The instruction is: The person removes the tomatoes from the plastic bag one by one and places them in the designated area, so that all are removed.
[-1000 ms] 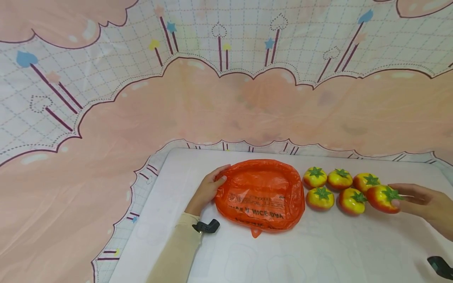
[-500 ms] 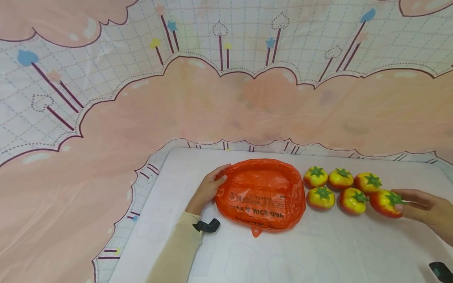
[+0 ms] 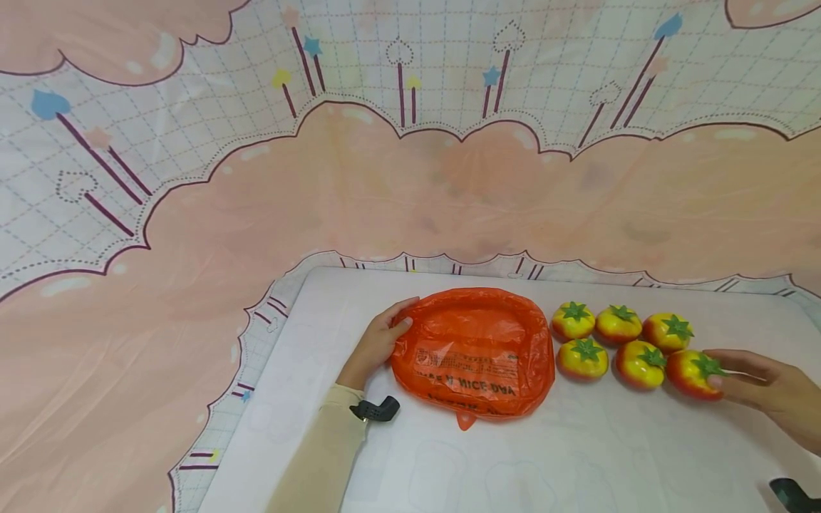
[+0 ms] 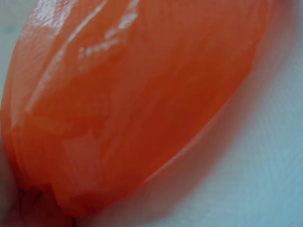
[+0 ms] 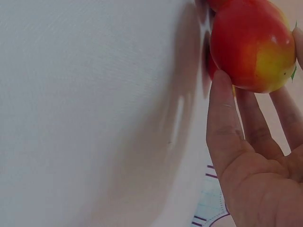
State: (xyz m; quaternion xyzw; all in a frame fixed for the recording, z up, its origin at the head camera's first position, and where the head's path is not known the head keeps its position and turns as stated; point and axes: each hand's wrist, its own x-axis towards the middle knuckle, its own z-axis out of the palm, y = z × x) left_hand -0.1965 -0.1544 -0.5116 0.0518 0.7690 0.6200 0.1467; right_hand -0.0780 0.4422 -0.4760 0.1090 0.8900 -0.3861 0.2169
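My left hand point(image 3: 378, 340) pinches the left rim of an orange plastic bag point(image 3: 471, 335) that is drawn over an oval, tray-like form with printed lettering. In the left wrist view the bag point(image 4: 142, 94) fills most of the picture, with a bit of the hand at the lower left. On the right, my right hand point(image 3: 766, 388) holds a red-and-yellow tomato point(image 3: 689, 372) with a green star-shaped top between thumb and fingers. The right wrist view shows the fingertips around this tomato point(image 5: 251, 47); whether it rests on the table is unclear.
Several similar tomatoes point(image 3: 581, 359) sit in two short rows between the bag and my right hand. All stand on a white table point(image 3: 487, 463). A patterned cloth point(image 3: 410, 192) hangs behind it. A black device point(image 3: 375, 409) is worn on the left wrist.
My right hand first moved slightly right and down with the tomato, then back left, so it now sits lower beside the front row. The left hand and bag have stayed put.
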